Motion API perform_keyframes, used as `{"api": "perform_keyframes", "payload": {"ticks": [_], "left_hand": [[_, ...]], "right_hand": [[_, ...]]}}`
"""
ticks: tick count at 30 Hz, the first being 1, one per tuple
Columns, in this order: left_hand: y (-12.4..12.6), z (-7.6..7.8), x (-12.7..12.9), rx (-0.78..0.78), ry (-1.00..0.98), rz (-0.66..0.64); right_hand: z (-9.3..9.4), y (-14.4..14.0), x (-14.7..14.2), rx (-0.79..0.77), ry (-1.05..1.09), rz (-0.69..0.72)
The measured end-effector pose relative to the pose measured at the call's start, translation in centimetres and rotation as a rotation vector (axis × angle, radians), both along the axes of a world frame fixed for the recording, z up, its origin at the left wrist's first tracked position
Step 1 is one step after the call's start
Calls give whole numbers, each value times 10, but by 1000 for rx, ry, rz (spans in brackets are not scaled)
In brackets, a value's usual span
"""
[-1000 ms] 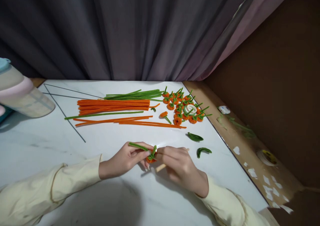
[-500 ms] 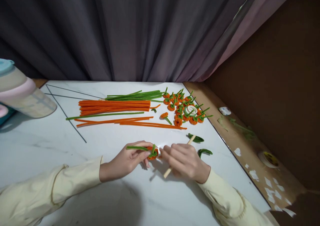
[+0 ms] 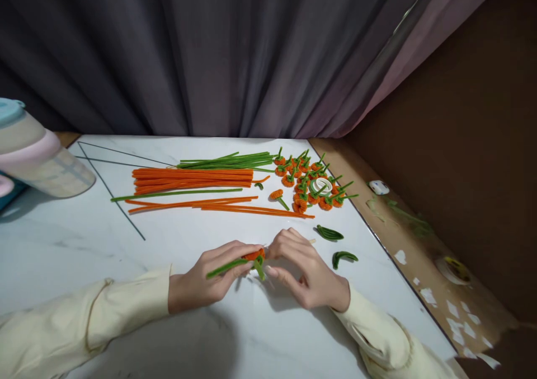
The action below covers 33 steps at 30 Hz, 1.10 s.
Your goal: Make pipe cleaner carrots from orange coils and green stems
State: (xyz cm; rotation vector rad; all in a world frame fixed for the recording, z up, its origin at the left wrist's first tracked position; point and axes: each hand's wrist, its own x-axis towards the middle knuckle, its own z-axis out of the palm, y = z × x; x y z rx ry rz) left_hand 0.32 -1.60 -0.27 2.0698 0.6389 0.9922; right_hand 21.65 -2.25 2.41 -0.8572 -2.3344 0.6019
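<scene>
My left hand (image 3: 216,270) is closed, pinching a small orange pipe-cleaner pumpkin (image 3: 255,254) tilted on its side. From the pumpkin a long green pipe-cleaner end (image 3: 224,268) runs out leftward past my thumb, and a short green stem (image 3: 260,268) points toward me. My right hand (image 3: 308,270) is curled just right of the pumpkin, thumb and forefinger apart at its edge; I cannot tell if they touch it. Only the tip of a pale wooden stick (image 3: 312,241) shows behind the right knuckles; the rest is hidden by the hand.
Beyond my hands lie orange pipe cleaners (image 3: 193,181), green pipe cleaners (image 3: 226,160) and several finished pumpkins (image 3: 300,204) around a white tape roll (image 3: 321,186). Folded dark green pieces (image 3: 329,233) lie to the right. A tumbler (image 3: 50,160) stands left; paper scraps (image 3: 428,296) litter the brown ledge.
The pumpkin has been tipped so its green stem swings toward me. My right hand has turned, opening thumb from forefinger, and the stick has gone mostly out of sight behind it.
</scene>
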Motion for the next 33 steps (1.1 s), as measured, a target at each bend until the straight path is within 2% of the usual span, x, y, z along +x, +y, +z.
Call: {"api": "perform_keyframes", "payload": {"ticks": [8, 11, 13, 16, 22, 24, 26, 30, 33], "left_hand": [[1, -5, -2, 276, 51, 4], [3, -5, -4, 363, 100, -27], [4, -5, -4, 361, 101, -63], [2, -2, -2, 206, 55, -84], [-1, 2, 4, -536, -54, -46], [1, 3, 6, -708, -70, -50], [2, 5, 7, -792, -74, -80], [4, 6, 8, -818, -88, -118], [3, 3, 8, -786, -120, -93]], "right_hand": [[7, -17, -17, -456, 126, -242], [4, -17, -19, -657, 227, -281], [1, -17, -21, -751, 311, -286], [-3, -18, -23, -798, 385, -308], [-2, -22, -25, -731, 382, -400], [-2, -23, -26, -736, 419, -417], [-2, -23, -28, -778, 487, -422], [-3, -23, -30, -870, 571, -423], [-2, -22, -30, -804, 529, -397]]}}
